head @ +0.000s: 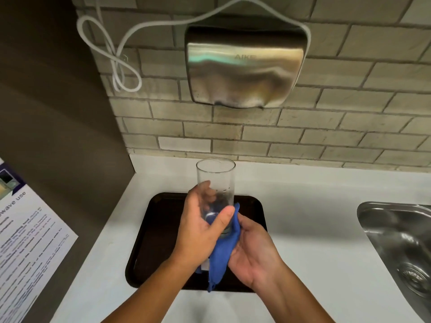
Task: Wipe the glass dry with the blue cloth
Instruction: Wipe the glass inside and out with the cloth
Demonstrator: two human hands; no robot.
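A tall clear glass (pixel 215 176) is held upright above a black tray (pixel 151 229), its mouth pointing up and away from me. My left hand (pixel 198 227) wraps around its lower half, thumb across the front. A blue cloth (pixel 221 257) is pressed against the glass's base and right side and hangs down between my hands. My right hand (pixel 254 250) cups the cloth from the right, palm turned toward the glass. Small droplets show on the glass wall.
The tray lies on a white counter (pixel 314 217). A steel sink (pixel 401 248) is sunk into the counter at the right. On the brick wall above hang a steel hand dryer (pixel 245 66) and a looped white cable (pixel 121 54). A printed notice (pixel 25 241) is at the left.
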